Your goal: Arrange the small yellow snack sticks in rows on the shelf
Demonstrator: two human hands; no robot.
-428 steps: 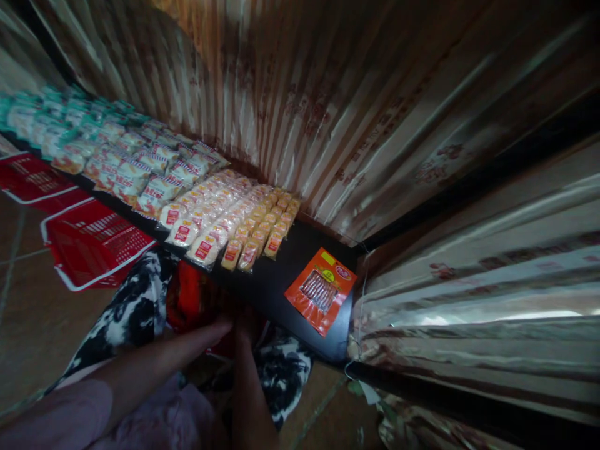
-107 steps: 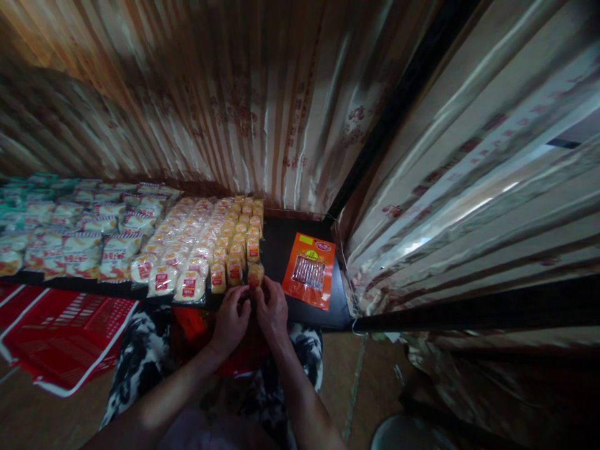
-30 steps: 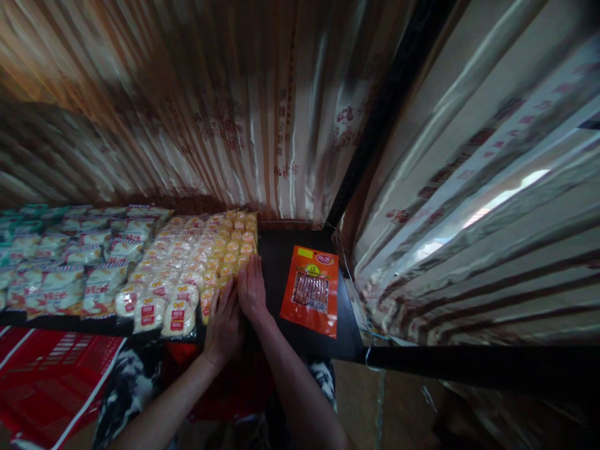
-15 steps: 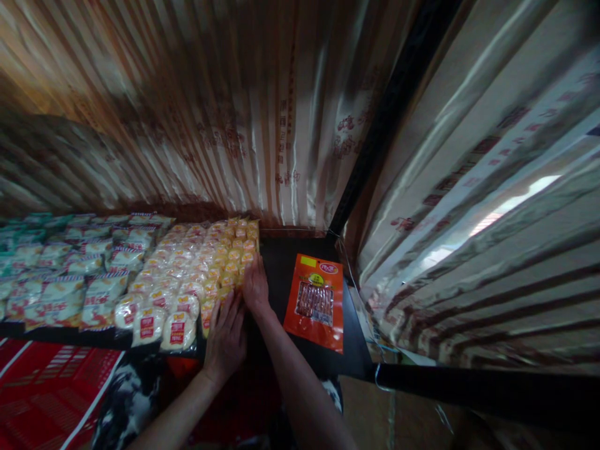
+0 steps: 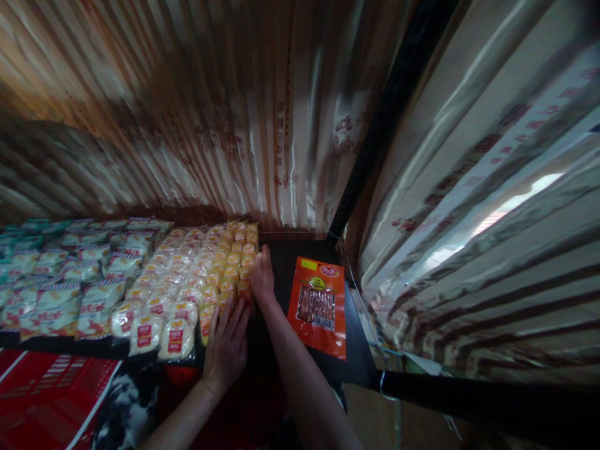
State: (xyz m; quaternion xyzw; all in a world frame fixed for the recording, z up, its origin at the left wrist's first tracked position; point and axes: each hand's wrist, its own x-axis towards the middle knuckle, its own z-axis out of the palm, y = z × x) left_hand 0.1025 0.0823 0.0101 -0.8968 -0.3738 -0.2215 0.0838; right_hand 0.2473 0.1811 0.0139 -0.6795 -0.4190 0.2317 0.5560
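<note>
Rows of small yellow-wrapped packs (image 5: pixel 231 257) stand on a black shelf (image 5: pixel 276 337). My left hand (image 5: pixel 227 337) lies with fingers stretched over the front packs of these rows. Against their right side rests my right hand (image 5: pixel 263 275), held on edge with its fingers extended. Neither hand is closed round a pack. Left of the yellow packs are round white packaged cakes (image 5: pixel 176 337) in clear wrap. An orange-red packet (image 5: pixel 317 306) with a clear window lies flat to the right of my right hand.
White and blue snack bags (image 5: pixel 100 303) and green bags (image 5: pixel 19 240) fill the shelf's left part. A red basket (image 5: pixel 51 394) is below it. Pleated printed sheeting (image 5: pixel 225 125) hangs behind, and a dark post (image 5: pixel 375 150) rises at the back right corner.
My right hand has shifted slightly right along the side of the yellow packs. My left hand has moved slightly down and stays on the front packs.
</note>
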